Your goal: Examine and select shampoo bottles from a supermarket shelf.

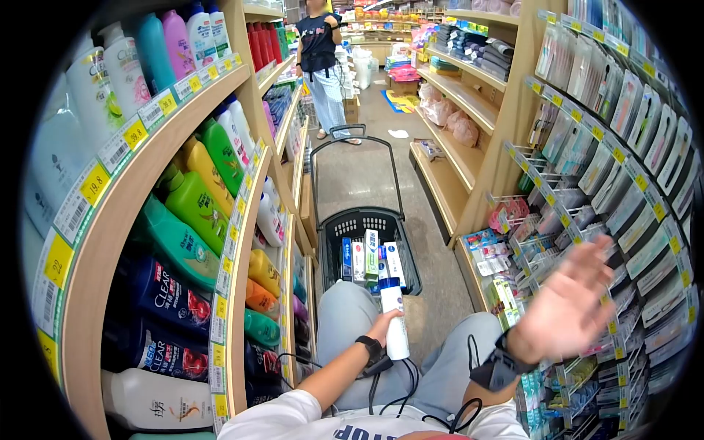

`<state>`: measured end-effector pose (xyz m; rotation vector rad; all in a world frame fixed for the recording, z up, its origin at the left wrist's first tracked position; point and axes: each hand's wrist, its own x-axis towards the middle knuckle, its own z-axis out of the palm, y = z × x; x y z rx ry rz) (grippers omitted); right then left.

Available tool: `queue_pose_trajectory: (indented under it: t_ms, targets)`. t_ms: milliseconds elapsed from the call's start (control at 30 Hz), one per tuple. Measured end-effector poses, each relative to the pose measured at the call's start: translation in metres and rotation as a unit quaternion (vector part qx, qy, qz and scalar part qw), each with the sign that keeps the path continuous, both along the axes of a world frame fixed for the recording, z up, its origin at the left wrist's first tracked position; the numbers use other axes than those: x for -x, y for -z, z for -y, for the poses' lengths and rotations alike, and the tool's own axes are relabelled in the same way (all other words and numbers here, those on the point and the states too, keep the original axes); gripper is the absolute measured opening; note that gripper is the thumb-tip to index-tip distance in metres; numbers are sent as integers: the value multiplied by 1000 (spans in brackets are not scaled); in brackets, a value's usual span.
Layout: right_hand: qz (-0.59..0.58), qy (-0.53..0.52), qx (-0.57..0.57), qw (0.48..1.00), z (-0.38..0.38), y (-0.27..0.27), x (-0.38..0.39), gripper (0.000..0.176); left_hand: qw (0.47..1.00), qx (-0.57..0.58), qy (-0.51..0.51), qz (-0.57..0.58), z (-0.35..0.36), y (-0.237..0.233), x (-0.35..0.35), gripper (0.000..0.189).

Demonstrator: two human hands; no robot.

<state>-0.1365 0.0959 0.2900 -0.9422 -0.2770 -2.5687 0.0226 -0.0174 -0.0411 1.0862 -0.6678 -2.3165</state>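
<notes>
My left hand [383, 326] is wrapped round a white bottle with a dark blue cap [395, 330], held above my lap. Raised at the right, my right hand [568, 304] has its fingers stretched out, slightly blurred, with nothing in it, in front of the rack of hanging packets. Beyond my knees, a dark basket [411, 253] with its long handle up stands on the floor. In it are several boxes, among them a blue one [347, 257] and a green and white one [372, 253].
Shelves of shampoo bottles [192, 213] rise close on the left. Hanging packets [638, 165] fill the rack on the right, beside a wooden shelf unit [462, 92]. A person [320, 59] stands in the aisle beyond the basket. A white scrap [398, 133] lies on the floor.
</notes>
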Motion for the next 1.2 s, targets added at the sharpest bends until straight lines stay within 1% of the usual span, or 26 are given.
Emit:
queue_pose_trajectory:
  t_ms: [33,67,100,133,167,200,233,267,300,333,400,500,600,633,700,733,767,867,967,1000,1067,1100,1133,1200]
  targets:
    - [78,-61,-54,994,14,24,16,23,1000,5,13,-2,0,2,0,44]
    - [154,-121,-109,975,28,53,34,21,1000,4,13,-3,0,2,0,44]
    - [266,-175,-185,930,41,86,56,17,1000,3,14,-4,-1,1,2,44]
    - [371,-223,-258,864,50,121,73,14,1000,0,14,-6,-2,0,3,44]
    - [418,-174,-366,813,56,150,80,13,1000,5,15,-6,-3,-1,4,44]
    - [459,-114,-415,777,61,186,88,14,1000,9,15,-6,-4,-3,4,44]
    - [466,-30,-449,762,60,208,86,15,1000,13,16,-6,-4,-4,4,44]
    - [443,54,-482,754,59,244,95,18,1000,8,2,-5,-5,-4,4,43]
    - [363,132,-521,761,53,285,110,23,1000,2,-12,-5,-6,-4,5,41]
    - [341,246,-566,709,49,269,96,22,1000,-3,-27,-4,-6,-5,5,39]
    - [269,369,-563,689,45,320,120,17,1000,-8,-20,-4,-5,-7,3,39]
    - [214,446,-571,655,37,346,128,12,1000,-8,-22,-7,-5,-6,2,40]
    - [97,328,-614,711,30,332,129,13,1000,-1,-22,-7,-3,-3,2,41]
    - [47,338,-606,719,29,327,129,15,1000,-1,-17,-9,-2,-2,2,41]
    - [-95,412,-643,638,22,318,129,15,1000,-1,-13,-10,-2,2,2,41]
    - [-166,444,-653,590,19,311,127,15,1000,0,-15,-9,-2,2,3,41]
    - [-199,436,-678,558,17,311,131,13,1000,2,-18,-7,-2,3,3,41]
    - [-289,481,-641,524,10,302,127,3,1000,6,-22,-2,-2,1,3,40]
    - [-313,393,-671,545,1,314,142,2,1000,-1,-22,7,-3,-3,2,40]
    - [-296,350,-677,576,-4,317,146,8,1000,-1,-21,6,-3,-3,2,40]
    - [-409,160,-751,493,-31,331,168,23,1000,-1,-21,4,-2,1,2,40]
    - [-448,61,-788,418,-44,321,170,34,1000,1,-20,4,-2,3,1,41]
    - [-479,-38,-811,335,-60,301,169,47,1000,2,-19,4,-2,4,1,41]
    - [-524,-237,-773,268,-87,285,171,63,1000,6,-23,6,-1,2,1,41]
